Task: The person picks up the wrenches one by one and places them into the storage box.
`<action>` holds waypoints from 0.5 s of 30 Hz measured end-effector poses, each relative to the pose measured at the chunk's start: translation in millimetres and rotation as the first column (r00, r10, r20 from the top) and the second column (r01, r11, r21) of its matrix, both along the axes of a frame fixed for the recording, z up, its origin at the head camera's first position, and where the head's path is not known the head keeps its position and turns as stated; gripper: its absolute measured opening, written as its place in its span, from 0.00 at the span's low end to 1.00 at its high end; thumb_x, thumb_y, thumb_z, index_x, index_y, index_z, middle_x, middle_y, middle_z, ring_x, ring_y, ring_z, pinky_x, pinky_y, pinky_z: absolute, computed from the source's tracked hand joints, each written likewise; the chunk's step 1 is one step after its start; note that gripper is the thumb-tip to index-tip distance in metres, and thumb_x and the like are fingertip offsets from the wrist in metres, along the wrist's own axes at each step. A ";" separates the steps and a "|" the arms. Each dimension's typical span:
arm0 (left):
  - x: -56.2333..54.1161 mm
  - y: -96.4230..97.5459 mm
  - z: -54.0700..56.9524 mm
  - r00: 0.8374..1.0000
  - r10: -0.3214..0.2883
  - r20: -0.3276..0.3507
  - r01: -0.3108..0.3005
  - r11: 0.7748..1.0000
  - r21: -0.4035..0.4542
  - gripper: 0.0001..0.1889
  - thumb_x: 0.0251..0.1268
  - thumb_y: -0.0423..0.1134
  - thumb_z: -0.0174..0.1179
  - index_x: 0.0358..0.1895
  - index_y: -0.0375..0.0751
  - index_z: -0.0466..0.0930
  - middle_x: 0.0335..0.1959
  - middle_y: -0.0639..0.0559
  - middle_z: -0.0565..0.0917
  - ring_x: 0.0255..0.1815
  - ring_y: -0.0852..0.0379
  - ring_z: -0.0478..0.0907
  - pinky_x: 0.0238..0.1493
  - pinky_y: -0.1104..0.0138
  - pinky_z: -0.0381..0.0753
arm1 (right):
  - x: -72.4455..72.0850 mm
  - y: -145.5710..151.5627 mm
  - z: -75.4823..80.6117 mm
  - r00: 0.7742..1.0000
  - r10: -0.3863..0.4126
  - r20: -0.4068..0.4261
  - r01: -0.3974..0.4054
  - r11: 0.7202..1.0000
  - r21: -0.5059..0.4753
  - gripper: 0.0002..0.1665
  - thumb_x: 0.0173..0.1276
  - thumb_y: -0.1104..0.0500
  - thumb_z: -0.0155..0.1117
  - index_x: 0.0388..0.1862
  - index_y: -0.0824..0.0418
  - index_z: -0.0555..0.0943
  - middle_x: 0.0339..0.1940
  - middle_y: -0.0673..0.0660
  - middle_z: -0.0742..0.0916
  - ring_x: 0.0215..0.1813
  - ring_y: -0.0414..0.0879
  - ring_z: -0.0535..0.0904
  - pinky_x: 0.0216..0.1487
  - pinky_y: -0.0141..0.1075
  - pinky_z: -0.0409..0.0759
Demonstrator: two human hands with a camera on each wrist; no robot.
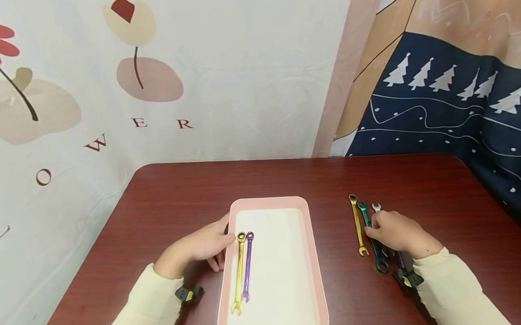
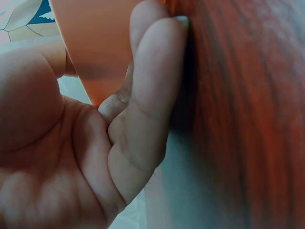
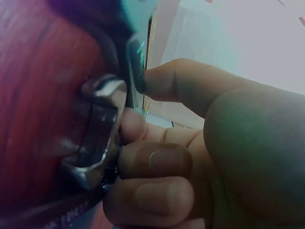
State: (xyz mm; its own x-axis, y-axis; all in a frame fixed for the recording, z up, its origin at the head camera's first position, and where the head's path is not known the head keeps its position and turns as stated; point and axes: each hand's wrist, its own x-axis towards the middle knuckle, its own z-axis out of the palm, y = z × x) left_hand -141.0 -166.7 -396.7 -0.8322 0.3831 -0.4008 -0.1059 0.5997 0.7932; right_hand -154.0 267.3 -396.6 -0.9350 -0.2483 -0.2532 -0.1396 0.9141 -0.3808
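My left hand (image 1: pixel 204 241) grips the left rim of a pink tray (image 1: pixel 315 258) with a white floor; the thumb lies on the rim and the fingers are outside it. Inside the tray, a gold combination wrench (image 1: pixel 239 274) and a purple wrench (image 1: pixel 248 266) lie side by side. Over on the right, my right hand (image 1: pixel 397 231) pinches a green wrench (image 1: pixel 377 251) between thumb and fingers. Left of it lies another gold wrench (image 1: pixel 357 226). A silver wrench (image 1: pixel 376 207) and a dark purple one (image 1: pixel 399 259) are partly hidden under that hand.
The dark red wooden table (image 1: pixel 182 186) has rounded far corners. Behind it hangs a pale curtain (image 1: pixel 247 84) with flower prints, and a navy cloth (image 1: pixel 439 109) with white trees is at the right.
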 end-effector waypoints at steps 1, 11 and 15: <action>-0.4 0.2 0.3 1.000 -0.001 -0.001 0.001 1.000 -0.003 0.36 0.70 0.36 0.44 0.79 0.49 0.43 0.15 0.42 0.80 0.13 0.50 0.80 0.16 0.56 0.85 | -0.3 0.3 0.0 1.000 0.002 0.001 -0.002 1.000 0.000 0.18 0.71 0.54 0.60 0.21 0.57 0.73 0.15 0.51 0.76 0.18 0.43 0.71 0.19 0.34 0.68; -2.3 -0.4 -0.1 1.000 -0.006 -0.010 0.006 1.000 -0.008 0.36 0.70 0.36 0.44 0.79 0.49 0.43 0.14 0.42 0.80 0.12 0.50 0.80 0.16 0.56 0.85 | -3.4 0.3 1.9 1.000 0.007 0.001 -0.007 1.000 -0.005 0.19 0.69 0.54 0.60 0.17 0.56 0.73 0.13 0.49 0.75 0.17 0.42 0.70 0.19 0.34 0.67; -2.9 -1.3 -0.1 1.000 -0.008 -0.010 0.008 1.000 -0.009 0.36 0.70 0.36 0.44 0.79 0.48 0.43 0.14 0.42 0.80 0.12 0.50 0.80 0.16 0.56 0.85 | -3.9 -0.8 2.9 1.000 0.004 -0.020 -0.004 1.000 -0.003 0.20 0.68 0.55 0.60 0.15 0.55 0.72 0.12 0.48 0.73 0.16 0.42 0.69 0.19 0.34 0.66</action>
State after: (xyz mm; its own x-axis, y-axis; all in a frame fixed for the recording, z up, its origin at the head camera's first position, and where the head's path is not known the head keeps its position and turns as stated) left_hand -143.9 -168.0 -396.8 -0.8331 0.3864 -0.3957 -0.0926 0.6079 0.7886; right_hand -157.9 266.5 -393.7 -0.9387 -0.2531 -0.2340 -0.1511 0.9124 -0.3805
